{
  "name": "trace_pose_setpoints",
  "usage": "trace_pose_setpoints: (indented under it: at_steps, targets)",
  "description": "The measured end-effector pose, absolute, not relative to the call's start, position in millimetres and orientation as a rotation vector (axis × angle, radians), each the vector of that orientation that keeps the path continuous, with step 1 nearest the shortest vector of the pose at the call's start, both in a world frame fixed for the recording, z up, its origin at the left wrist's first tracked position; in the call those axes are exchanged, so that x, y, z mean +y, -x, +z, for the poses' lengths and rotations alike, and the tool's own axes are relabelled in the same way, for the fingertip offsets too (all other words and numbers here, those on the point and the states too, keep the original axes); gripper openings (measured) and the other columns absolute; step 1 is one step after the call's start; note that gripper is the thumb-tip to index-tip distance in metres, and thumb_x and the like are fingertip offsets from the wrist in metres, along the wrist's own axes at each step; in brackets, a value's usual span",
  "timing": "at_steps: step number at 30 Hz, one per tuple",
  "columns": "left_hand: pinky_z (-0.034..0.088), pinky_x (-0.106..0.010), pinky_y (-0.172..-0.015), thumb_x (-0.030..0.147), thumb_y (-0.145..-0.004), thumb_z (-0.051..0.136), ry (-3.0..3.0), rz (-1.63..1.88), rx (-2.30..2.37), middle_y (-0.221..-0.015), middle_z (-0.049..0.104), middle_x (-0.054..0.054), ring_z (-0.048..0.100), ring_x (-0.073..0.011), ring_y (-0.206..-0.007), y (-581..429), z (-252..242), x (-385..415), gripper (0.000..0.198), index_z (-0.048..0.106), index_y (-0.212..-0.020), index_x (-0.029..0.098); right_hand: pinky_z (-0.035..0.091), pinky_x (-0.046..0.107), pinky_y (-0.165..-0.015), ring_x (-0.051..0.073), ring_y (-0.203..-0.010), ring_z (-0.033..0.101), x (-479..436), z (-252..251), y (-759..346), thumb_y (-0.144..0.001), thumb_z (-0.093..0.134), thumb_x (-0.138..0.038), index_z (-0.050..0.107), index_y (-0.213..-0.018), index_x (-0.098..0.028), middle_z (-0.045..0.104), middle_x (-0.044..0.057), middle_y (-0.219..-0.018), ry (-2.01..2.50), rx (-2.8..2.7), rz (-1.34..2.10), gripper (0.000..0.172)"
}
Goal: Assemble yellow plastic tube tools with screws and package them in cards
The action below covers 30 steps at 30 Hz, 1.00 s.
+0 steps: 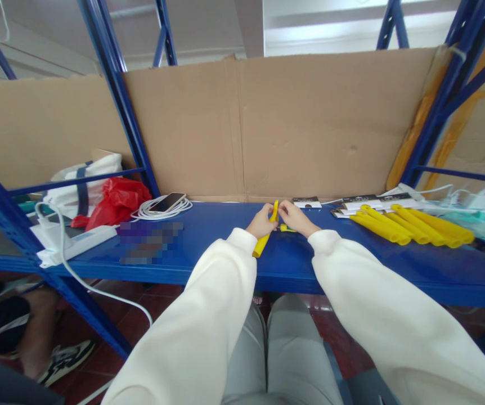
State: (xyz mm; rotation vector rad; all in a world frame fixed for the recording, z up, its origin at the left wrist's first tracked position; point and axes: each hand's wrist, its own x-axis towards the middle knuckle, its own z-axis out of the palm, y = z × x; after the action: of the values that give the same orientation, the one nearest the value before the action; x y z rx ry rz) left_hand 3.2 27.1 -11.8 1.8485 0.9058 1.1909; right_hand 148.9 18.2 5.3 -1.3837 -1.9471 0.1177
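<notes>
My left hand [260, 223] is closed around a long yellow handle-like stick [263, 241] that slants up from the blue shelf [209, 236]. My right hand [293, 218] pinches the stick's upper tip, fingers pressed together. A small yellow piece [285, 228] lies on the shelf just under my right hand. A row of several similar yellow sticks [411, 226] lies to the right, beside flat black-and-white packets [373, 200].
A phone [167, 202] rests on a coiled white cable at the left, near a red bag [116, 202], a white bag and a power strip [77, 239]. Cardboard [268, 124] backs the shelf. Blue rack posts stand on both sides. Another person's leg and shoe [63, 360] are at lower left.
</notes>
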Motion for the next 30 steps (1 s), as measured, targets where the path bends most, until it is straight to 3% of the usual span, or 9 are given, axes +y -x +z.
trace_pose_setpoints:
  at_steps: [7, 15, 30]
  targets:
    - [0.056, -0.021, -0.061, -0.009, -0.068, 0.065, -1.853, 1.192, 0.981, -0.111, 0.068, -0.005, 0.064, -0.0080, -0.067, -4.0, -8.2, 23.3, 0.038, 0.053, -0.094, 0.016, 0.047, 0.030, -0.080, 0.020, -0.084, 0.062, 15.0, 6.4, -152.1, -0.090, 0.043, -0.018, 0.057, -0.091, -0.020, 0.068, 0.007, -0.090, 1.372, -1.979, 0.074, 0.015]
    - [0.053, -0.022, -0.060, -0.007, -0.074, 0.067, -1.790, 1.196, 1.242, -0.122, 0.069, -0.010, 0.061, -0.0060, -0.053, 2.3, -0.2, 14.5, 0.038, 0.056, -0.102, 0.017, 0.047, 0.030, -0.076, 0.020, -0.077, 0.061, 20.2, 7.6, -169.8, -0.088, 0.048, -0.017, 0.057, -0.085, -0.021, 0.068, 0.007, -0.084, 1.391, -1.880, 0.020, 0.010]
    - [0.046, -0.018, -0.049, -0.005, -0.076, 0.064, -1.340, 1.398, 1.097, -0.119, 0.070, -0.010, 0.061, -0.0055, -0.049, -6.5, 4.4, 14.2, 0.044, 0.056, -0.113, 0.018, 0.050, 0.033, -0.083, 0.025, -0.091, 0.069, 28.4, 3.4, -228.9, -0.085, 0.052, -0.015, 0.067, -0.088, -0.017, 0.074, 0.013, -0.092, 1.800, -1.479, -0.049, 0.015]
